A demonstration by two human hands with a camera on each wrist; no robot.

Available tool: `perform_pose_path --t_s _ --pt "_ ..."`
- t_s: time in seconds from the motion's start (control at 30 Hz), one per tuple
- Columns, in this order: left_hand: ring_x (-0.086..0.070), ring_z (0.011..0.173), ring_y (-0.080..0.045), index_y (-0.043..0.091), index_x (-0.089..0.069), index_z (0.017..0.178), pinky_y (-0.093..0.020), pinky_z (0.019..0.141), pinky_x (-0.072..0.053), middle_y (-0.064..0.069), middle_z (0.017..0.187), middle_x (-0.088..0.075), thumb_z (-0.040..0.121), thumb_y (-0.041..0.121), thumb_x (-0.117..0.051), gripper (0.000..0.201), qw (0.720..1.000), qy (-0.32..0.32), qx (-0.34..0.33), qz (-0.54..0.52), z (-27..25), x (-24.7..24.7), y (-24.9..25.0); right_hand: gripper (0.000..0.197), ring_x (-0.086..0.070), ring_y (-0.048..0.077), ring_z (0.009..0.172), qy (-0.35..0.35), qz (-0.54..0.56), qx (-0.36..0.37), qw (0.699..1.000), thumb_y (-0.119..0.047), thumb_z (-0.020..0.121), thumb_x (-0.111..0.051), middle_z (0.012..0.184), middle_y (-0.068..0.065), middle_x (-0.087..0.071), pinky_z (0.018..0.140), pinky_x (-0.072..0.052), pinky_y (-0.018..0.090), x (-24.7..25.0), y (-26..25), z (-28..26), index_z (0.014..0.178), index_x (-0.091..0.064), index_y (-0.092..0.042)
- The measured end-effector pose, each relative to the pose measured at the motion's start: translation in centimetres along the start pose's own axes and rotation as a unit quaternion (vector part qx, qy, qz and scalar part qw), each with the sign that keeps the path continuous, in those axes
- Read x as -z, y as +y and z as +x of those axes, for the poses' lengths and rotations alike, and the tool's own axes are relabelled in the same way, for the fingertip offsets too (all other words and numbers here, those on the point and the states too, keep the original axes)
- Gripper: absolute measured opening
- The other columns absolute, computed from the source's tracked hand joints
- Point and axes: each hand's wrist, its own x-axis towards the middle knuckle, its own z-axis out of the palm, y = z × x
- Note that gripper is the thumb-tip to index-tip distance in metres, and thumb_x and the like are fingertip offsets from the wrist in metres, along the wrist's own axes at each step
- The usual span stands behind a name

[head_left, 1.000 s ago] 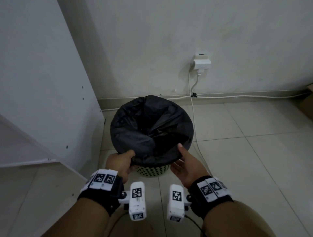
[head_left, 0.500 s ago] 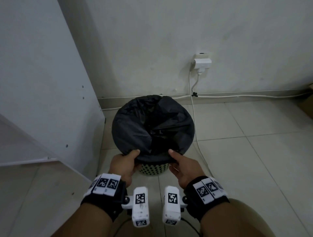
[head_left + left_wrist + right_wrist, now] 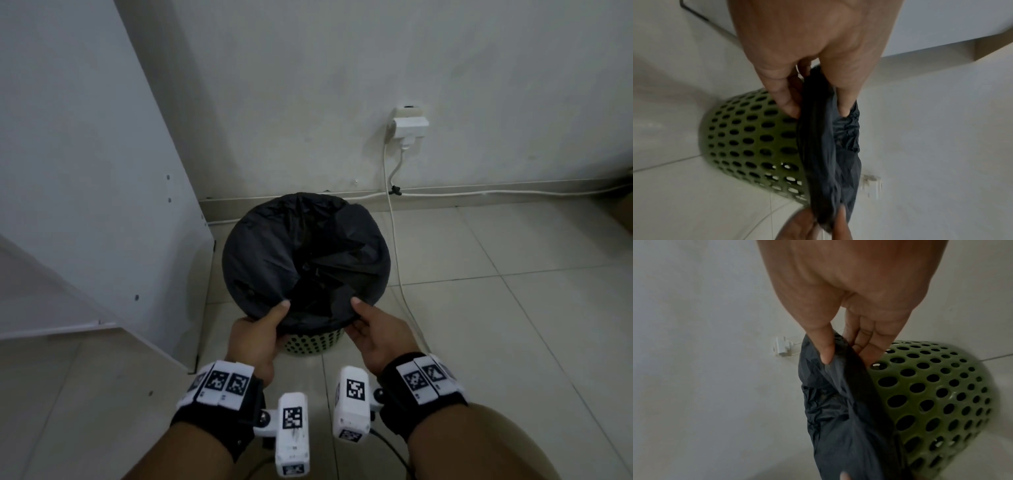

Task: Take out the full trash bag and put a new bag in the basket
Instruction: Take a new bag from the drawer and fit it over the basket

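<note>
1. Your left hand (image 3: 255, 337) is pinching the bag (image 3: 305, 253) at its near edge.
2. Your right hand (image 3: 375, 334) is pinching that edge too.
3. The bag is sitting in the basket (image 3: 313, 344), folded over its rim.

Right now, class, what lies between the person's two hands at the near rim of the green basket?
A stretch of the black trash bag, folded over the green basket rim, spans from left hand to right hand; the head view shows it.

One trash bag (image 3: 305, 253), one basket (image 3: 313, 344) (green), two hands, one wall plug (image 3: 409, 128)
</note>
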Motion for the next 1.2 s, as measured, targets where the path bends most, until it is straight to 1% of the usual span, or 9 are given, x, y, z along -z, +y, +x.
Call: perform_pose_path --t_s 0.1,0.23,0.37,0.47,0.57,0.67,0.87,1.0,1.2 --pt "-0.07 0.085 -0.028 0.004 -0.07 0.095 -0.041 0.083 -0.058 -0.013 0.093 -0.074 0.087 0.01 -0.072 0.01 1.0 0.027 -0.001 0.015 0.0 -0.1 -0.3 0.012 -0.072 0.022 0.068 -0.012 -0.023 0.0 1.0 -0.007 0.087 -0.07 0.083 0.013 -0.077 0.06 -0.059 0.031 0.1 0.4 -0.4 0.098 -0.07 -0.003" --pt "-0.071 0.081 -0.032 0.006 -0.069 0.08 -0.047 0.081 -0.06 -0.02 0.092 -0.073 0.079 0.009 -0.074 0.006 0.996 0.043 -0.018 0.077 1.7 1.0 1.2 0.032 -0.07 0.027 0.077 0.003 -0.045 0.006 0.999 -0.032 0.083 -0.077 0.088 0.013 -0.074 0.067 -0.057 0.035 1.2 -0.8 0.0 0.1 -0.071 -0.005" --pt "-0.07 0.09 -0.032 0.007 -0.067 0.09 -0.041 0.077 -0.059 -0.018 0.1 -0.072 0.087 0.012 -0.074 0.01 0.998 0.017 -0.012 0.06 2.3 1.3 2.6 0.017 -0.069 0.031 0.086 0.014 -0.007 0.019 1.0 -0.014 0.086 -0.074 0.099 0.02 -0.074 0.069 -0.058 0.038 1.2 -2.2 0.0 0.094 -0.07 0.0" --pt "-0.072 0.087 -0.026 0.008 -0.071 0.09 -0.033 0.07 -0.058 -0.012 0.095 -0.076 0.085 0.022 -0.078 0.016 0.999 0.023 -0.02 0.027 1.8 0.8 1.9 0.006 -0.07 0.031 0.085 0.028 -0.001 0.033 0.999 -0.003 0.085 -0.072 0.1 0.022 -0.073 0.076 -0.058 0.04 0.5 -2.0 0.0 0.089 -0.07 0.002" --pt "-0.072 0.088 -0.025 0.01 -0.073 0.098 -0.033 0.07 -0.059 -0.008 0.094 -0.078 0.079 0.023 -0.083 0.025 1.0 0.017 0.017 0.007 1.2 -0.2 0.4 0.016 -0.072 0.03 0.086 0.022 -0.005 0.022 1.0 -0.004 0.084 -0.073 0.101 0.021 -0.075 0.081 -0.058 0.041 0.2 -0.8 -0.1 0.099 -0.071 0.003" --pt "-0.071 0.087 -0.027 0.006 -0.07 0.095 -0.036 0.072 -0.059 -0.013 0.095 -0.074 0.081 0.011 -0.08 0.017 0.998 0.04 0.038 0.002 1.1 -0.6 -0.5 0.021 -0.073 0.028 0.081 0.009 -0.021 0.021 1.0 -0.005 0.085 -0.073 0.095 0.017 -0.077 0.072 -0.059 0.037 0.1 0.1 -0.4 0.104 -0.07 0.002" --pt "-0.071 0.075 -0.032 -0.002 -0.071 0.083 -0.043 0.077 -0.061 -0.018 0.079 -0.074 0.078 0.005 -0.073 0.008 0.996 0.063 -0.006 0.07 2.5 0.8 -0.5 0.03 -0.072 0.032 0.092 0.039 -0.025 0.014 0.999 -0.03 0.081 -0.079 0.095 0.013 -0.078 0.077 -0.059 0.042 1.3 -0.8 0.1 0.1 -0.072 -0.007" --pt "-0.072 0.084 -0.038 0.0 -0.074 0.075 -0.05 0.079 -0.06 -0.023 0.08 -0.074 0.075 0.006 -0.073 0.006 0.993 0.038 -0.048 0.103 2.5 1.3 -0.6 0.03 -0.072 0.033 0.091 0.045 -0.028 0.018 0.998 -0.021 0.079 -0.081 0.096 0.016 -0.077 0.076 -0.059 0.042 1.8 -1.5 -0.1 0.101 -0.072 -0.003" --pt "-0.072 0.092 -0.04 0.0 -0.072 0.091 -0.048 0.075 -0.061 -0.023 0.09 -0.074 0.084 0.004 -0.07 0.009 0.985 0.007 -0.109 0.131 0.9 1.6 -1.2 0.016 -0.07 0.026 0.085 0.043 -0.103 0.094 0.989 -0.011 0.086 -0.073 0.098 0.016 -0.074 0.075 -0.058 0.038 2.7 -2.4 -0.6 0.098 -0.068 -0.003"
